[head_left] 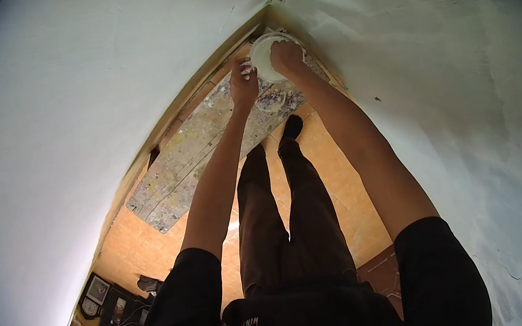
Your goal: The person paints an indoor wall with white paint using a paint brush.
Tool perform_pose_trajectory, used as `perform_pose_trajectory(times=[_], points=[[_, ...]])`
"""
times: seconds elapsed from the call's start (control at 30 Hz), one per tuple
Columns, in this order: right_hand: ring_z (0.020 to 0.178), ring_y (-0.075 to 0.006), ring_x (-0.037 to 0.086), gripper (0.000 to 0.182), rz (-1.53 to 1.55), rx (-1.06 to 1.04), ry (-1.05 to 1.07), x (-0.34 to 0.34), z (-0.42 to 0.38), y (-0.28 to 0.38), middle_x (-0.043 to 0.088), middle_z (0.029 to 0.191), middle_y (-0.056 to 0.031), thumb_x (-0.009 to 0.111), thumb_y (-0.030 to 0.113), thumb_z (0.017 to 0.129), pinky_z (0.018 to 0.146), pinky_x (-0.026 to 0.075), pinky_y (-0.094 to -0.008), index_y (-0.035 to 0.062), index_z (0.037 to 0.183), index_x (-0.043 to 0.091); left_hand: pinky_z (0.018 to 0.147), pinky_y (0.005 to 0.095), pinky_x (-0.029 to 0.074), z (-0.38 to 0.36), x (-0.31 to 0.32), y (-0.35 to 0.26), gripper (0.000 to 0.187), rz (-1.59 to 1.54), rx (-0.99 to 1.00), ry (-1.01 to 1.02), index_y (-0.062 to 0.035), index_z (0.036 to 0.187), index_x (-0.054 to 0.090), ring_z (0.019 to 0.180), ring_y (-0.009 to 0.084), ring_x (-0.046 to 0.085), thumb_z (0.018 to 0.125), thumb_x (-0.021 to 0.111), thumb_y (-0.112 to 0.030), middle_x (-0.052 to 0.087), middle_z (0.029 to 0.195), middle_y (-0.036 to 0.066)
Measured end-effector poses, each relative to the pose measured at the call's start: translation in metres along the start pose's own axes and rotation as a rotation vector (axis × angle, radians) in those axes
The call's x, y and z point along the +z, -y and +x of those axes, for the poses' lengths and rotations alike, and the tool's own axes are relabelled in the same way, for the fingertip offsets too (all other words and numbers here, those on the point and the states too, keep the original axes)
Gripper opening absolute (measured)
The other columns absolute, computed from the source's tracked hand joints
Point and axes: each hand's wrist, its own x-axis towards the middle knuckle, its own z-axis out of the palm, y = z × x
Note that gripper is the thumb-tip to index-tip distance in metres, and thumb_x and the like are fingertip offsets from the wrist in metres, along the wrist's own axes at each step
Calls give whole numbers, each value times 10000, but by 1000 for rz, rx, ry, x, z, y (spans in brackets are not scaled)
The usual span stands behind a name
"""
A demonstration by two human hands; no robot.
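Observation:
A round white tub [261, 51] with pale liquid in it stands in the corner where two walls meet, at the end of a paint-spattered board [194, 147]. My right hand [286, 56] reaches over the tub's right side, its fingers closed and pointing down into it. What those fingers hold is hidden, so I cannot tell what it is. At the tub's left rim is my left hand [244, 83], fingers curved and apart, with white smears on the fingertips.
Pale walls [60, 125] rise on both sides, with cracks and chips near the corner. Orange floor tiles [355, 206] lie under my feet [294, 127]. Dark furniture with cables [119, 319] stands at the lower left.

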Motion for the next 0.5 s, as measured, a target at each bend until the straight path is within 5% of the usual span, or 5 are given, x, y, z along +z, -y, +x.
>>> perform_pose_trajectory(times=[0.5], points=[[856,-279,711,118,-90,-11,-49,1,-7,19,719,875,-139,630,117,834,708,578,-370,43,853,720,745,359,519,-1,-2,-9,299,-43,38,-7,-69,1138,553,909,249,662,853,645,-81,664,1003,116]])
